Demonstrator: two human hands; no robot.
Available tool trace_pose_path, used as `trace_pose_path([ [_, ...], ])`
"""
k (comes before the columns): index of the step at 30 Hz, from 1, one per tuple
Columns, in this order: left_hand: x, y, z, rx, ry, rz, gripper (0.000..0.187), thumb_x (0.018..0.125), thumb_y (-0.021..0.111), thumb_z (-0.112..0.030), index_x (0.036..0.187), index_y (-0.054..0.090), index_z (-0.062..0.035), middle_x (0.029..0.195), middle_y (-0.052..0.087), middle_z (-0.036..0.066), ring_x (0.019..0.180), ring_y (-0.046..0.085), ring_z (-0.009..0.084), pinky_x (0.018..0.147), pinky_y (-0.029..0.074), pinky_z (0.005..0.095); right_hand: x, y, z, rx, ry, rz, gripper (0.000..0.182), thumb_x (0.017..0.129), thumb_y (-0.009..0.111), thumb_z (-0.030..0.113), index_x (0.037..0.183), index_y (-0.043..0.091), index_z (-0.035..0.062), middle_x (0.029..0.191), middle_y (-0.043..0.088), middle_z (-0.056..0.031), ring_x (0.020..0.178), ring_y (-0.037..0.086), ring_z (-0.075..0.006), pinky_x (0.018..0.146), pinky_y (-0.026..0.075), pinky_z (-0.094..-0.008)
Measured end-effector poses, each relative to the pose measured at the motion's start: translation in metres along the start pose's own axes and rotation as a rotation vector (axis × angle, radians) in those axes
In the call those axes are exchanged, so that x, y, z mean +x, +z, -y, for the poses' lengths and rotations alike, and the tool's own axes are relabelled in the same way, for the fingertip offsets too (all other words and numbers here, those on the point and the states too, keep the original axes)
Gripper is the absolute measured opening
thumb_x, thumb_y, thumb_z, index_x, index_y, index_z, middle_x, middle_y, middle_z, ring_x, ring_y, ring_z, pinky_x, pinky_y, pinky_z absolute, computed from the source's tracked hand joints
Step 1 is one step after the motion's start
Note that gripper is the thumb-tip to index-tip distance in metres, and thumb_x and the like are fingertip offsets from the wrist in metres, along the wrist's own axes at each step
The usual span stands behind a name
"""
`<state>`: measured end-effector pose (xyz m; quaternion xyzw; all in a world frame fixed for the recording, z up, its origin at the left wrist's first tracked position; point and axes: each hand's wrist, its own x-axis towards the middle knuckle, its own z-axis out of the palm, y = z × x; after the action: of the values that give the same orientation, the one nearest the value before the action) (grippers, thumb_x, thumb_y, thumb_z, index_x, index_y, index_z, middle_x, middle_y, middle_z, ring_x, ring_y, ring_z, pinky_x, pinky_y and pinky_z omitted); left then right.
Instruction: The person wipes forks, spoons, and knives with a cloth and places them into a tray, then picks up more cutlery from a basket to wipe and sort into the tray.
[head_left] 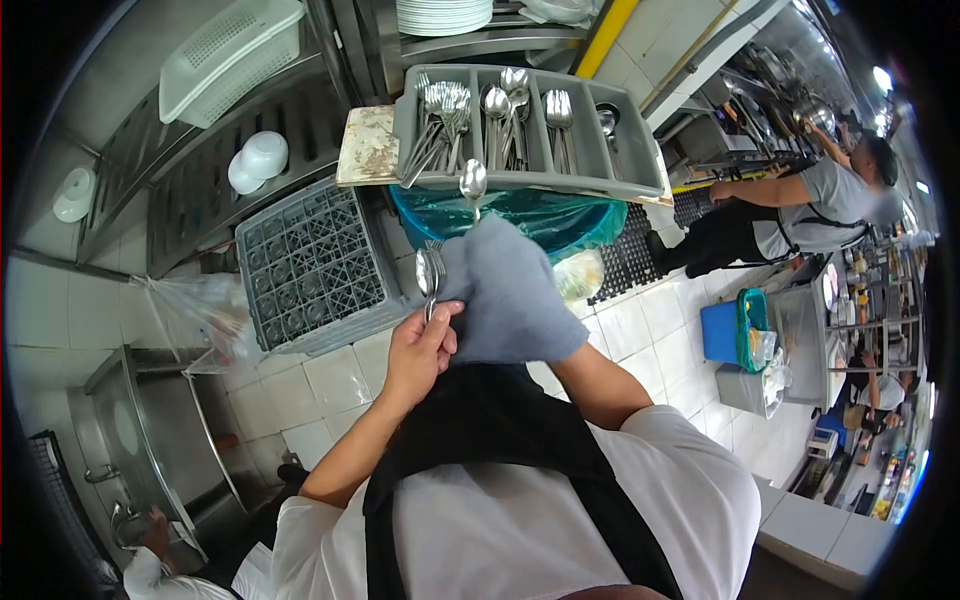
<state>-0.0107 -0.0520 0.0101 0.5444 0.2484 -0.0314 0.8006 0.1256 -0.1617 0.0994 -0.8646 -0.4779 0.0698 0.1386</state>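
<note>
My left hand (425, 345) is closed round the handles of a spoon (426, 272) and a fork, whose tines show just behind the spoon. A grey-blue cloth (510, 295) drapes over my right hand and hides its fingers. From the top of the cloth another spoon (473, 180) sticks up, bowl uppermost, gripped through the fabric. Just beyond it stands a grey cutlery tray (640, 178) with forks (440, 120), spoons (508, 110), more forks (560, 125) and a few ladle-like spoons (608, 122) in separate compartments.
Under the tray is a blue bin lined with green plastic (520, 220). A grey dish rack (310, 265) stands to the left, near white bowls (262, 157) and a white basket (225, 65) on steel shelves. A person (800, 205) works at right; another's hand (157, 530) is lower left.
</note>
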Motion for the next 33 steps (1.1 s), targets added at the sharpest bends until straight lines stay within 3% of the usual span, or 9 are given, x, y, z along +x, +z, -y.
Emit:
trace_pose_path([
  [5,-0.004,-0.010,0.006,-0.220,0.105,0.094,0.038,0.099,0.043,-0.022,0.130,0.052,-0.0016,0.075,0.058,0.005,0.051,0.045,0.0092,0.044,0.033,0.0221,0.024,-0.003,-0.018,-0.066,0.196,0.196,0.025,0.061,0.070,0.027,0.063,0.055,0.0070,0.072,0.051,-0.0155,0.069,0.052,-0.0366,0.061,0.043,-0.0383],
  [8,-0.006,-0.012,0.006,-0.345,0.093,0.165,0.040,0.099,0.038,-0.022,0.128,0.052,0.0019,0.075,0.057,0.004,0.051,0.043,0.0092,0.045,0.033,0.0225,0.028,0.006,-0.049,0.108,-0.163,-0.539,0.024,0.066,0.069,0.020,0.060,0.049,0.0064,0.065,0.053,-0.0119,0.065,0.054,-0.0345,0.059,0.044,-0.0344],
  [11,-0.008,-0.014,0.006,-0.331,0.080,0.167,0.037,0.098,0.040,-0.018,0.127,0.051,0.0030,0.077,0.058,0.005,0.052,0.046,0.0091,0.046,0.035,0.0217,0.023,-0.007,-0.065,0.173,-0.273,-0.524,0.007,0.058,0.067,0.022,0.063,0.070,0.0192,0.065,0.058,-0.0070,0.063,0.055,-0.0318,0.060,0.046,-0.0366],
  [12,-0.009,-0.014,0.006,-0.253,0.080,0.153,0.035,0.097,0.043,-0.016,0.125,0.052,0.0028,0.077,0.059,0.005,0.052,0.048,0.0091,0.046,0.037,0.0214,0.031,-0.012,-0.067,0.173,-0.275,-0.524,0.007,0.058,0.067,0.022,0.063,0.070,0.0192,0.065,0.058,-0.0070,0.063,0.055,-0.0318,0.060,0.046,-0.0366],
  [15,-0.011,-0.009,0.007,-0.144,0.048,0.140,0.028,0.096,0.048,-0.014,0.118,0.055,0.0020,0.079,0.063,0.007,0.051,0.051,0.0091,0.047,0.040,0.0208,0.053,-0.031,-0.082,-0.518,0.131,0.181,0.012,0.057,0.075,0.018,0.067,0.071,0.0237,0.069,0.062,0.0020,0.068,0.063,-0.0204,0.053,0.051,-0.0368],
  [16,-0.009,-0.008,0.006,-0.113,0.041,0.137,0.023,0.095,0.052,-0.013,0.113,0.057,0.0014,0.080,0.064,0.008,0.051,0.053,0.0092,0.047,0.041,0.0205,0.060,-0.037,-0.090,-0.554,0.147,0.262,0.012,0.057,0.075,0.018,0.067,0.071,0.0233,0.069,0.062,0.0018,0.068,0.063,-0.0202,0.053,0.051,-0.0365],
  [22,-0.005,-0.005,0.007,-0.087,0.052,-0.101,0.015,0.094,0.057,-0.016,0.098,0.057,-0.0016,0.082,0.068,0.010,0.051,0.054,0.0095,0.046,0.043,0.0211,0.050,-0.038,-0.103,-0.250,0.001,-0.148,0.011,0.056,0.075,0.018,0.066,0.071,0.0208,0.068,0.061,0.0008,0.069,0.063,-0.0191,0.055,0.051,-0.0344],
  [28,0.007,-0.001,-0.013,-0.210,0.136,-0.081,0.021,0.094,0.057,-0.017,0.107,0.059,-0.0003,0.088,0.068,0.011,0.057,0.056,0.0094,0.049,0.043,0.0221,0.028,-0.024,-0.083,0.012,0.029,-0.420,0.010,0.056,0.075,0.019,0.065,0.071,0.0183,0.067,0.060,-0.0002,0.069,0.063,-0.0180,0.056,0.051,-0.0323],
  [33,0.016,0.009,-0.025,-0.190,0.205,-0.051,0.026,0.093,0.057,-0.016,0.115,0.057,-0.0005,0.098,0.068,0.013,0.065,0.060,0.0103,0.055,0.048,0.0227,0.025,-0.028,-0.091,-0.044,0.037,-0.393,0.008,0.058,0.073,0.019,0.065,0.069,0.0163,0.065,0.060,-0.0023,0.068,0.062,-0.0190,0.056,0.050,-0.0320],
])
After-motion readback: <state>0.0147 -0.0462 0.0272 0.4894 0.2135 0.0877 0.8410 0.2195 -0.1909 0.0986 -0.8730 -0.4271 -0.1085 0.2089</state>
